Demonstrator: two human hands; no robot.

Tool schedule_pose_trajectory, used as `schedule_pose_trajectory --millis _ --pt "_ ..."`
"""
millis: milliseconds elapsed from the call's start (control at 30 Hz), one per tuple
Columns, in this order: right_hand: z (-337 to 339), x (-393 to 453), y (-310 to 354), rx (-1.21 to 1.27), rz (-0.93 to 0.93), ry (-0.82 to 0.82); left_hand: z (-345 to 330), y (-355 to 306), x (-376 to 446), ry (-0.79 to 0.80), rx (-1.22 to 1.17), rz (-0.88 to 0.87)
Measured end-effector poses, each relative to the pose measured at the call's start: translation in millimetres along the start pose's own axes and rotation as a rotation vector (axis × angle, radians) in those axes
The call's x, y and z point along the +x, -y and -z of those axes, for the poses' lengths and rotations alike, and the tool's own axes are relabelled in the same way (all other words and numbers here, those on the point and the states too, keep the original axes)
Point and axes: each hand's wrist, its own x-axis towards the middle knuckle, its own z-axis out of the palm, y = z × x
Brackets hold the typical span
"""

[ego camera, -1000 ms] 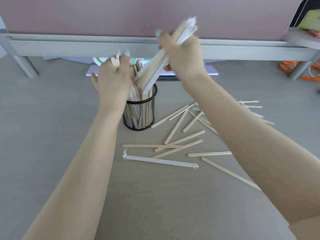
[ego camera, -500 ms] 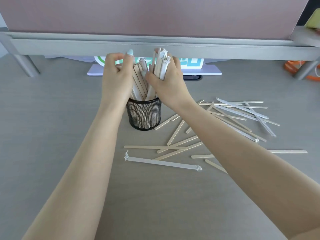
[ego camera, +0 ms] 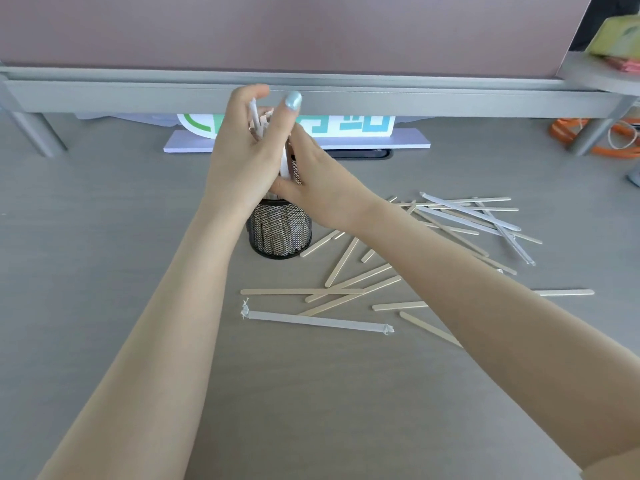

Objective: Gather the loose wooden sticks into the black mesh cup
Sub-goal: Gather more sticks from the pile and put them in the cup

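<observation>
Black mesh cup [ego camera: 280, 232] stands at table centre, its standing sticks [ego camera: 257, 123] clasped by the left hand [ego camera: 247, 157] and pressed by the right hand [ego camera: 313, 181]; whether the right grips any, I cannot tell. Loose sticks [ego camera: 349, 284] lie flat toward four o'clock, long axes mostly crosswise, nearer the right hand.

This looks like an office desk or study workstation. A grey wood-grain desktop [ego camera: 104, 237] runs back to a mauve divider panel [ego camera: 311, 29], with a grey metal shelf rail [ego camera: 415, 98] on slim legs along it. Under the rail lies a flat white board [ego camera: 346, 142] with a printed card [ego camera: 346, 124] (green and teal shapes). Orange cable [ego camera: 568, 129] is coiled far right. A black mesh cup [ego camera: 280, 233], the desk-organiser kind, stands mid-desk.
</observation>
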Motion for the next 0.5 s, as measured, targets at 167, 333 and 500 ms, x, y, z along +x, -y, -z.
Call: schedule_pose_trajectory --millis 167,333,500 --pt "0.2 -10.9 1.8 -0.078 0.083 -0.063 -0.9 1.5 -1.3 -0.038 0.053 -0.168" --pt "-7.1 -20.4 1.4 0.038 0.087 -0.135 -5.0 3.6 -3.4 -0.065 0.135 -0.295" --pt "-10.2 -32.0 -3.0 0.029 0.043 -0.168 -7.8 7.2 0.0 -0.052 0.295 -0.244"
